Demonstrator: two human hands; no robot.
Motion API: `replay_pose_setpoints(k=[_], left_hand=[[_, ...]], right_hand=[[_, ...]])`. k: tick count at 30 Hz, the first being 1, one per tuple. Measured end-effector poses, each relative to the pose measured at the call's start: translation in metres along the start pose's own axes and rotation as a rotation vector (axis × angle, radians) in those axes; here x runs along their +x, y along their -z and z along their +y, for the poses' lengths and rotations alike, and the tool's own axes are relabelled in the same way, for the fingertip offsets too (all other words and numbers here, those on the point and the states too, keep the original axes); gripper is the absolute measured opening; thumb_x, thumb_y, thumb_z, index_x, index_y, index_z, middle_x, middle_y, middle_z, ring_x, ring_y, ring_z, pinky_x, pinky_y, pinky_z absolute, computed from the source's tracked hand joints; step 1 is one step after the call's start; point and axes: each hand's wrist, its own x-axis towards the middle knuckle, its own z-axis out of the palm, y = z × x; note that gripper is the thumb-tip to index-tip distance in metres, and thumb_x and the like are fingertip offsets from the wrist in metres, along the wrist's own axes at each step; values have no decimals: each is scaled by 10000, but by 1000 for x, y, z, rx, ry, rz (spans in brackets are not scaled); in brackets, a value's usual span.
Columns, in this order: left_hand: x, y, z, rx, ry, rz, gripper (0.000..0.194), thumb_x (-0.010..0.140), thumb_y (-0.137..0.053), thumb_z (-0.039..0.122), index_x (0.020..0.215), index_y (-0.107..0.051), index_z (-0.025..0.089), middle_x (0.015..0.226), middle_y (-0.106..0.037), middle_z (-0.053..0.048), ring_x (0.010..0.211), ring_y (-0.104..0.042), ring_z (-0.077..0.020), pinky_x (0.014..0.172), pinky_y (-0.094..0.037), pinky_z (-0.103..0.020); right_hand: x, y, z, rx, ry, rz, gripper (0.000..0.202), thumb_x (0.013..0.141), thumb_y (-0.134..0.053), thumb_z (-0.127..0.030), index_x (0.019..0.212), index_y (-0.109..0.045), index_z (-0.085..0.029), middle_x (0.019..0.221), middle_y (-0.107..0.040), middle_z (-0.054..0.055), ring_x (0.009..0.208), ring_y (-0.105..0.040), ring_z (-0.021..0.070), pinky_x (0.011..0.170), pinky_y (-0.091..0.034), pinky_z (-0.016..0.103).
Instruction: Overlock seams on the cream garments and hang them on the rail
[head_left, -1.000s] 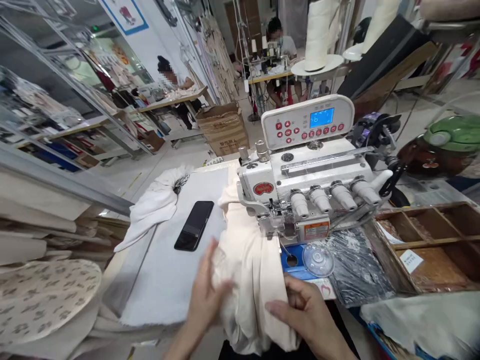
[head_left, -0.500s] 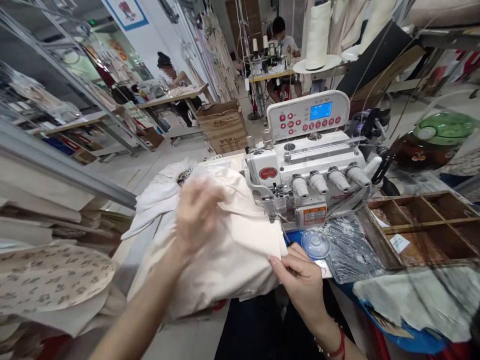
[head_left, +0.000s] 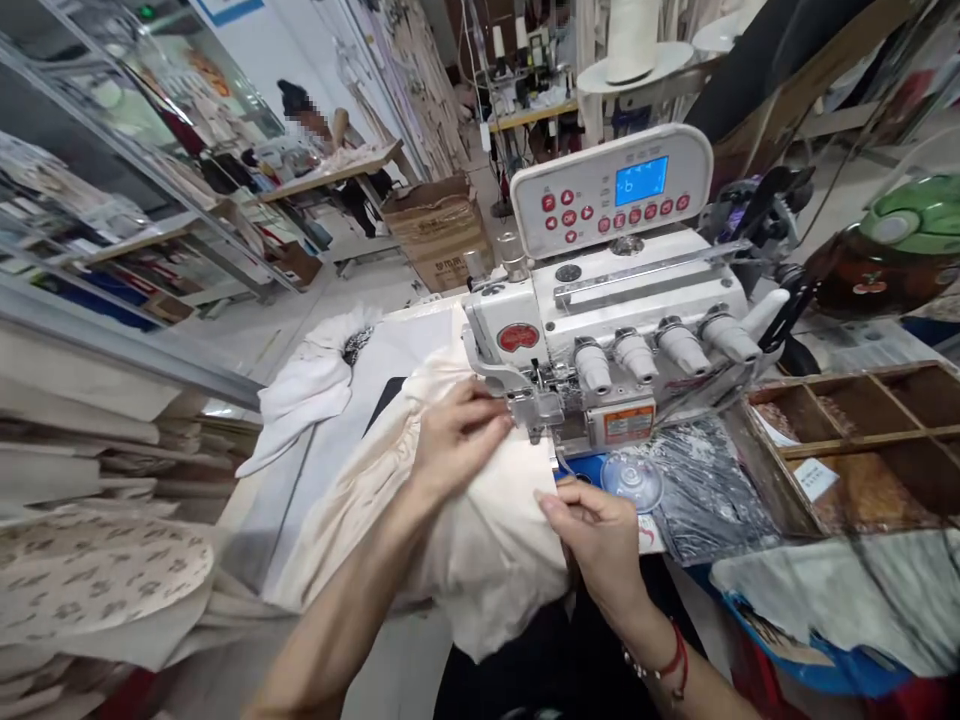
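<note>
A cream piece of fabric (head_left: pixel 506 500) lies across the sewing table, its edge running under the presser foot of a white overlock sewing machine (head_left: pixel 637 280). My left hand (head_left: pixel 459 435) rests on top of the fabric just left of the presser foot, fingers stretched out and thumb apart. Folds bunch up beside that hand. At the fabric's right edge, in front of the needle area, my right hand (head_left: pixel 596 525) pinches the cloth between thumb and fingers. The fabric's lower part hangs over the table edge towards my lap.
A white cloth (head_left: pixel 307 385) lies at the table's left. Right of the machine are a clear round lid-like piece (head_left: pixel 632 482), a plastic-covered dark pad (head_left: pixel 705 490) and a wooden compartment tray (head_left: pixel 862 447). A cardboard box (head_left: pixel 439 235) stands behind. Another person (head_left: pixel 319 130) sits farther back.
My left hand has come right and down onto the fabric beside the presser foot. The fabric's left part has been drawn in, uncovering the table. My right hand still pinches the edge.
</note>
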Motion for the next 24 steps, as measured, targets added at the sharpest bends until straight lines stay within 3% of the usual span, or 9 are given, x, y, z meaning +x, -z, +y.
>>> replay_pose_setpoints(k=[2,5,8,11,13,15,18,21,24], left_hand=[[3,-3,2,72,-13,77,221,942,-651,232,753,-757,187,809,-709,-35,741,-671,-145,646,-532,-262],[-15,-2,26,149,-71,179,151,917,-695,208,774,-738,188,715,-615,-11,656,-555,-137,598,-441,-277],[-43,1,54,194,-135,114,198,892,-765,266,728,-683,192,616,-531,21,569,-440,-129,530,-349,-290],[-54,2,61,172,-117,110,188,949,-707,310,800,-685,197,699,-612,-3,668,-536,-154,635,-442,-299],[-50,0,52,78,-39,114,147,1000,-621,265,891,-696,200,845,-694,-29,838,-645,-178,828,-510,-337],[-43,-3,38,-13,39,89,129,1006,-605,238,920,-695,205,935,-730,-33,956,-688,-193,963,-496,-374],[-36,-3,17,-142,68,11,110,994,-641,273,930,-709,214,951,-739,-27,981,-690,-195,951,-503,-363],[-34,4,4,-260,45,-96,153,1003,-639,333,994,-758,236,1018,-732,-46,1040,-676,-201,949,-521,-359],[-34,12,1,-273,43,-181,217,1003,-636,395,1064,-804,271,1087,-714,-73,1087,-660,-222,983,-523,-393]], right_hand=[[6,-2,-2,-99,118,22,256,923,-662,-297,693,-688,-186,646,-611,0,498,-450,111,456,-337,240],[-5,-8,2,-392,248,-25,281,928,-641,-247,651,-646,-200,606,-600,6,544,-508,143,547,-360,272],[-32,-10,4,-852,311,-125,164,926,-622,-215,784,-701,-194,665,-674,36,552,-574,162,539,-323,283],[-49,-3,-4,-992,349,-152,175,930,-589,-189,798,-703,-194,683,-679,39,573,-597,160,527,-308,286],[-45,4,-13,-901,347,-144,313,974,-560,-219,671,-637,-204,658,-631,28,603,-588,157,543,-331,280],[-33,7,-19,-715,295,-79,366,996,-551,-270,642,-618,-201,792,-665,53,686,-601,161,605,-400,271],[-16,6,-22,-282,82,-151,318,950,-636,-369,689,-666,-192,915,-670,67,672,-606,142,584,-451,256],[-11,1,-19,206,-262,-469,358,855,-763,-520,733,-667,-198,592,-535,-45,390,-435,88,383,-318,227],[-10,1,-14,314,-287,-387,355,784,-838,-499,714,-683,-189,518,-481,-70,410,-386,81,399,-299,221]])
